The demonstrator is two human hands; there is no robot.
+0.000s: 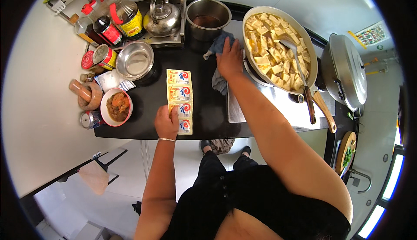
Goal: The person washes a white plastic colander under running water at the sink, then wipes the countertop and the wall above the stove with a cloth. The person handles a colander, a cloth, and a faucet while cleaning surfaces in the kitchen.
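A strip of several joined yellow Angel sachets (180, 93) lies lengthwise on the black countertop (146, 101). My left hand (166, 121) is at its lower left side, the thumb over the strip's edge and the other fingers curled. On a crumpled blue-grey cloth (220, 80), my right hand (230, 60) rests with its fingers over the fabric, left of the wide pan (245, 49). Tofu pieces (275, 54) in yellowish broth fill that pan. A ladle (298, 64) with a dark handle leans in it.
Left stand a bowl of cooked food (117, 107), a mortar with pestle (89, 95), a steel bowl (135, 60) and sauce bottles (130, 20). A kettle (162, 16) and steel pot (208, 18) are behind. The pan's wooden handle (324, 111) juts frontward; a large lidded pot (345, 72) stands right.
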